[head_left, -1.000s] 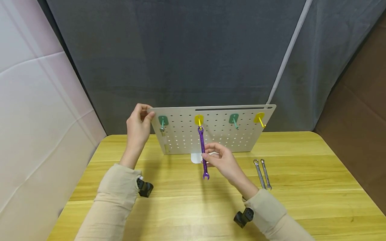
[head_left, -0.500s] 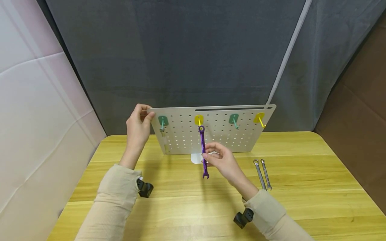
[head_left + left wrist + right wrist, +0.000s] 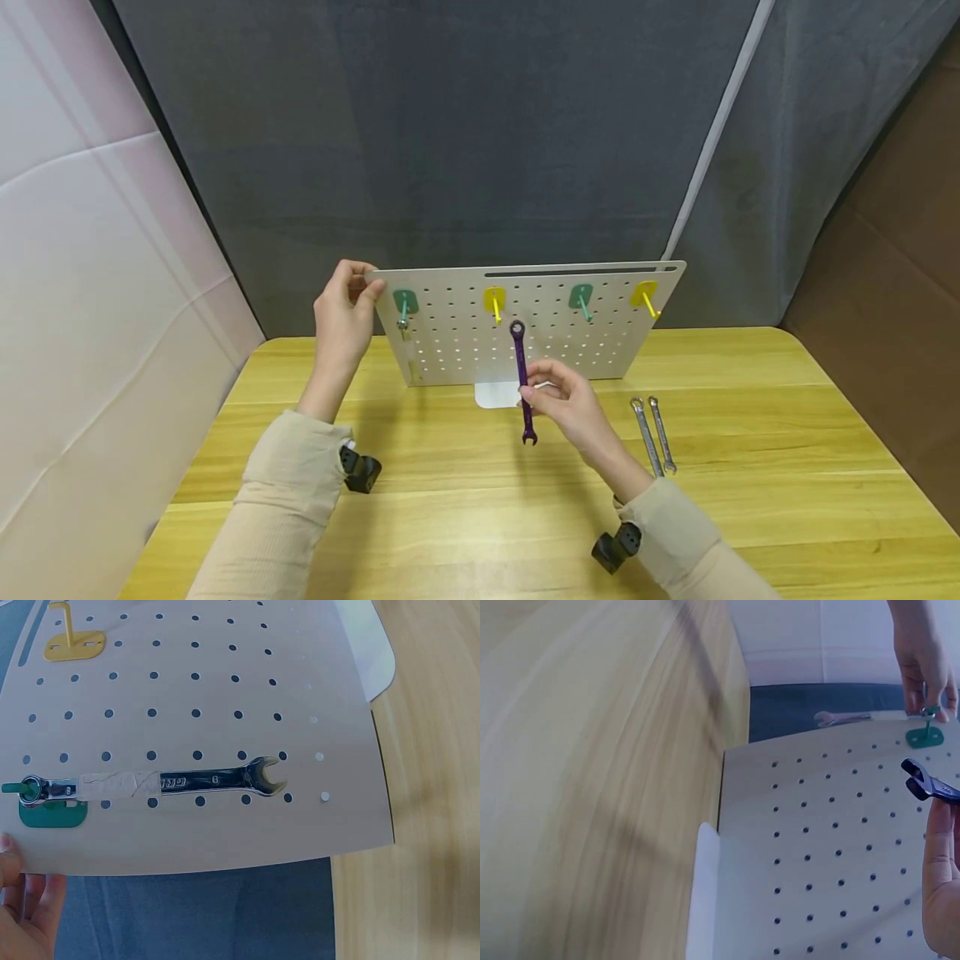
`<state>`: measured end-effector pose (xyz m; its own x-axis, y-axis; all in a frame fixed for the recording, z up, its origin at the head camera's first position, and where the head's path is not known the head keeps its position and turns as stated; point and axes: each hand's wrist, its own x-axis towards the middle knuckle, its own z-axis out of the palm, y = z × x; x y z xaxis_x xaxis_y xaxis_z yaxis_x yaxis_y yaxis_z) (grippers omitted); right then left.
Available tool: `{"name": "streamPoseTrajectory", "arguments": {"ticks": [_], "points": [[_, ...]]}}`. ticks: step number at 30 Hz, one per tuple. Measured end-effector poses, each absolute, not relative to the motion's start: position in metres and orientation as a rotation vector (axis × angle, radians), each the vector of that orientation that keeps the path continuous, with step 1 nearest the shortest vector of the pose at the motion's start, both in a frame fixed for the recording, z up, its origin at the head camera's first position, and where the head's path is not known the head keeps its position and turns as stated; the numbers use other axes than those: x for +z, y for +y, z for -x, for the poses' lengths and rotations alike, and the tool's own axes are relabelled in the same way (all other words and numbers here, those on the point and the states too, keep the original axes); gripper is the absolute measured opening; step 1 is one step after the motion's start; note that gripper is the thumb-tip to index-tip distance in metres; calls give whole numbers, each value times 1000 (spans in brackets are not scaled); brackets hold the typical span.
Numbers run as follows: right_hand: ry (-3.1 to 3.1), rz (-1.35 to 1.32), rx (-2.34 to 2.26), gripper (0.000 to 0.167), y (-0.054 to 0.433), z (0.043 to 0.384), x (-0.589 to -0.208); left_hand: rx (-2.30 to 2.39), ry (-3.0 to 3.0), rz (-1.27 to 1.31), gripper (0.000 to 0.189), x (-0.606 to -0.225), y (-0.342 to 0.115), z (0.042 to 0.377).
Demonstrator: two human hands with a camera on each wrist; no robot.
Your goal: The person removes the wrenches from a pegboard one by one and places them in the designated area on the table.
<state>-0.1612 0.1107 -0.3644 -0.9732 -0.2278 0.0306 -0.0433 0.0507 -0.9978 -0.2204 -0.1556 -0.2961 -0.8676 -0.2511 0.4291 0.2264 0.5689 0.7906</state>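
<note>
My right hand (image 3: 566,408) pinches a purple combination wrench (image 3: 520,358) upright, ring end up, in front of the white pegboard (image 3: 450,350). Its ring is apart from the yellow hook (image 3: 496,304), a little right of and below it. My left hand (image 3: 347,312) grips the board's upper left corner between thumb and fingers. Beside that hand, a silver wrench (image 3: 202,781) with a pale wrap hangs by its ring on the left green hook (image 3: 52,816). In the right wrist view the purple wrench's open end (image 3: 922,784) shows above the fingers.
Two silver wrenches (image 3: 647,433) lie on the wooden table (image 3: 450,517) right of the board. Another green hook (image 3: 582,300) and a yellow hook (image 3: 646,298) stick out on the board's right half. A dark curtain (image 3: 450,133) hangs behind.
The purple wrench's ring has come away from the yellow hook. My right hand has moved it slightly right. My left hand stays at the corner.
</note>
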Motion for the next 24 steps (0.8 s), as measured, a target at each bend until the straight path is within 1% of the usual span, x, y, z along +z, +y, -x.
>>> {"name": "streamPoseTrajectory", "arguments": {"ticks": [5, 24], "points": [[2192, 282, -2069, 28, 120, 162, -374, -1263, -2303, -25, 20, -296, -156, 220], [2309, 105, -1994, 31, 173, 161, -408, -1255, -2307, -32, 20, -296, -155, 220]]}}
